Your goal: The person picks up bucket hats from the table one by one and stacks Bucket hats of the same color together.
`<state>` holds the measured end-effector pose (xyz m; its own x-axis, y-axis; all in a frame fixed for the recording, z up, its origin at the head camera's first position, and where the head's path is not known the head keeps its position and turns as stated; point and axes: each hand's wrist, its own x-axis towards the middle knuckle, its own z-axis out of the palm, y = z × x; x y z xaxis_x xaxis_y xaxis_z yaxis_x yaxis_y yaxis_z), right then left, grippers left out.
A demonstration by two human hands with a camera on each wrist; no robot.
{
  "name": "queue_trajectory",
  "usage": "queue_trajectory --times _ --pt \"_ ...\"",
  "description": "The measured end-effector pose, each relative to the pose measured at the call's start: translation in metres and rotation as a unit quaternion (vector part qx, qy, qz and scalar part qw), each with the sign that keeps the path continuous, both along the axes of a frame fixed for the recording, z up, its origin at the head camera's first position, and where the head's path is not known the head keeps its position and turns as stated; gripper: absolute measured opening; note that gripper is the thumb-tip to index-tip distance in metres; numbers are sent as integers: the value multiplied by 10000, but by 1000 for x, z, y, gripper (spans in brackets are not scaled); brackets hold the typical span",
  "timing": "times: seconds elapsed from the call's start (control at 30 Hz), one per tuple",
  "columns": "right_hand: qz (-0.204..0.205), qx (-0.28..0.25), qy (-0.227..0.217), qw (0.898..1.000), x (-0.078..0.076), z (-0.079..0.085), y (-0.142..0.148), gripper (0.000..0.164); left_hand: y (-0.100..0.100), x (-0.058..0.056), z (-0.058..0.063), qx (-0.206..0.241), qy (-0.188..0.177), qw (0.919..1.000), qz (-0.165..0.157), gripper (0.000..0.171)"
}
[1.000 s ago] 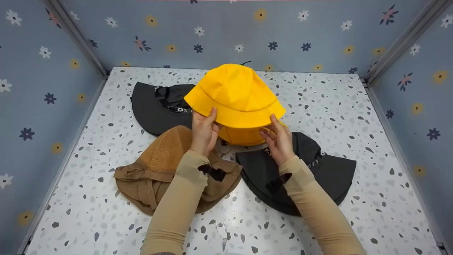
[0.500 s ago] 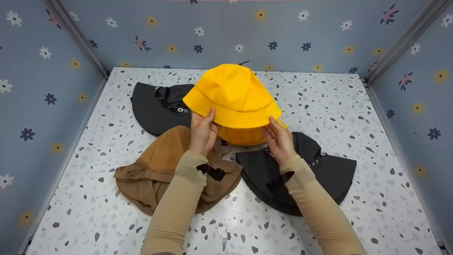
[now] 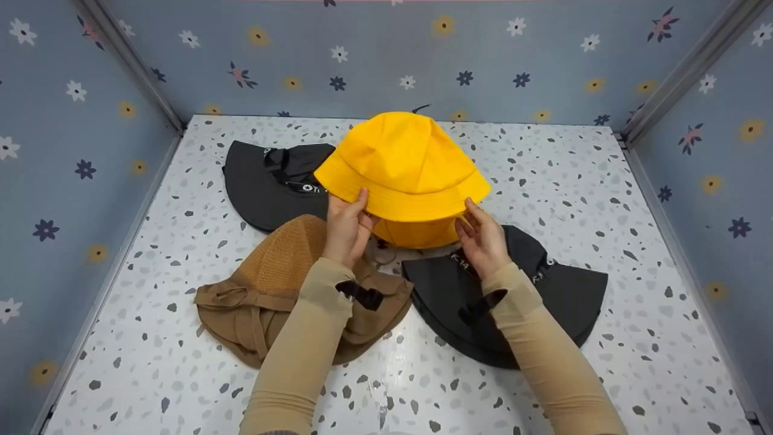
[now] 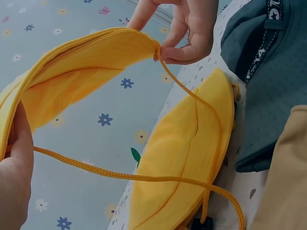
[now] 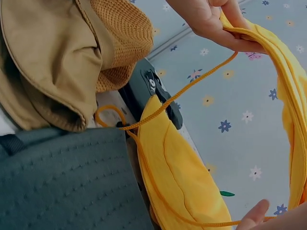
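Note:
A yellow bucket hat [image 3: 404, 163] hangs crown up between both hands over the middle of the table. My left hand [image 3: 347, 229] pinches its brim at the left, thumb on top. At the right, my right hand [image 3: 485, 238] holds the brim between thumb and fingers. A yellow cord [image 4: 120, 176] loops down from the held hat. Below lies a second yellow hat [image 5: 175, 167], mostly covered by the raised one in the head view. A black toggle [image 4: 202, 224] shows beside this lower hat in the left wrist view.
A brown hat [image 3: 272, 260] with a woven crown and a bow lies front left. Black wide-brimmed hats lie front right [image 3: 561, 296] and back left [image 3: 259, 187]. Blue flowered panels [image 3: 398, 54] enclose the speckled table [image 3: 580, 199] at the back and sides.
Over the last half second the held hat has dipped slightly, and its right brim has spread outward as my right hand shifted a little right. My left hand has barely moved.

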<state>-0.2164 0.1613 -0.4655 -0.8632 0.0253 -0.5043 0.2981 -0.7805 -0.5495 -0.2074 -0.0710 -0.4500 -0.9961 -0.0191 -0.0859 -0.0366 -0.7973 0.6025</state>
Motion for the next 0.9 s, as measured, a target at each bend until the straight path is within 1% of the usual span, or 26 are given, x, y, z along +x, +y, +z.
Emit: queue_trajectory --times 0.07,0.13,0.27,0.37,0.43,0.5,0.53,0.57,0.63,0.67,0.73,0.77,0.9 --pt "-42 154 45 9999 0 1 2 8 0 -1 -2 -22 -46 10000 -10 56" --pt "-74 222 133 9996 -1 1 4 11 -1 -1 -4 -50 -63 10000 -12 57" --pt "-14 406 320 9987 -4 1 6 26 0 -3 -8 -187 -111 9998 12 60" --pt "-20 582 367 9976 -6 0 8 32 0 -5 -12 -413 -244 9988 23 63" --pt "-115 713 369 9967 -8 -2 9 34 -1 -7 -14 -716 -370 9967 2 63" --pt "-240 844 380 9954 -9 -4 10 33 -3 -8 -17 -1238 -494 9911 -41 65" --pt "-300 945 394 9943 -10 -5 10 33 -4 -9 -18 -1550 -551 9863 -79 65" --pt "-353 1013 408 9934 -10 -6 11 33 -5 -10 -20 -1887 -614 9800 -120 65" --pt "-425 1138 432 9917 -11 -9 13 32 -7 -11 -22 -2510 -728 9650 -218 66" --pt "-441 1170 427 9912 -12 -11 14 31 -9 -12 -23 -2720 -783 9588 -258 66" --pt "-472 1241 397 9904 -13 -14 16 31 -10 -14 -25 -2954 -908 9505 -330 66" --pt "-477 1289 368 9898 -14 -16 17 31 -10 -14 -26 -2996 -963 9485 -355 66" --pt "-497 1553 220 9864 -16 -22 21 31 -11 -18 -29 -2918 -1168 9487 -345 58"
